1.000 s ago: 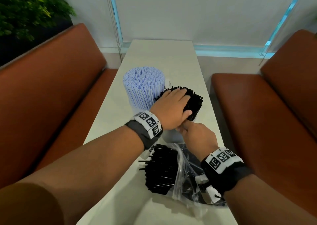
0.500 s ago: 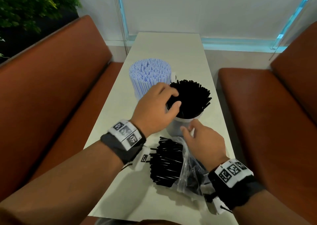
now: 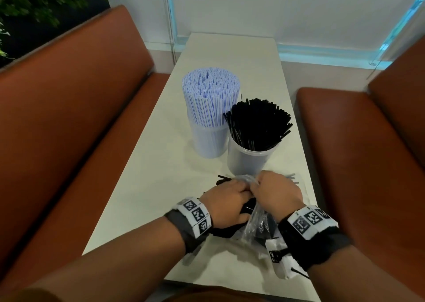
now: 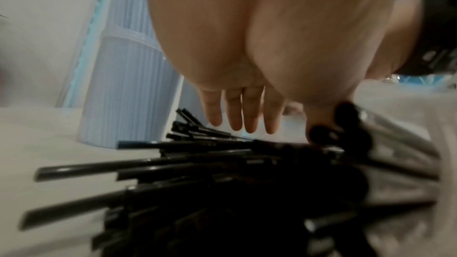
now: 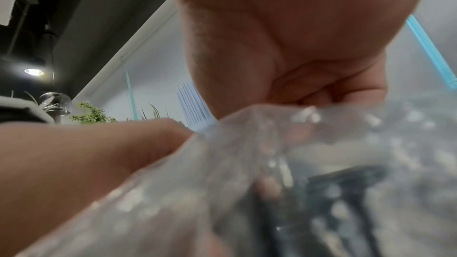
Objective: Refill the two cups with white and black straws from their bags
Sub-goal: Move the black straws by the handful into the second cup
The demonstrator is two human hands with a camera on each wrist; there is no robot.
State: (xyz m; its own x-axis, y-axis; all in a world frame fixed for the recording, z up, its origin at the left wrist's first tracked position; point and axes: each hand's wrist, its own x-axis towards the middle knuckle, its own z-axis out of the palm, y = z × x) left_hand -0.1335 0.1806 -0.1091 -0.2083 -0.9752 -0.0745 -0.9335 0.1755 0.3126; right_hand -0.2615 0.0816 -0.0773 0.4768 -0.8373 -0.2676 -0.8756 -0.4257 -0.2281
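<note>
Hands both down at the clear plastic bag (image 3: 255,221) of loose black straws (image 4: 197,173), at the near end of the table (image 3: 147,186). Right hand (image 3: 277,194) has its fingers curled in, pinching a bunched fold of the bag film. Left hand (image 3: 226,204): the left wrist view shows its fingers (image 4: 247,110) straight and hanging over the straw pile, gripping nothing; thumb contact can't be made out.

Handling, my read:
- Bag film is thin, soft and slick. It will crumple and slide, so hold it at the gathered mouth, where the right hand is.
- Straws are light, stiff and smooth. They'll roll and fan out, so take a bundle around its middle, just left of the pinch, not by the ends.

Containers, both beyond the grip:
- Black-straw cup (image 3: 249,159), closest ahead: translucent, black straws (image 3: 257,124) standing but splayed, some room left.
- White-straw cup (image 3: 208,140), further and to the left, just beside it: packed tight with blue-striped white straws (image 3: 210,94), looks full.

Remaining work looks like black straws only.
</note>
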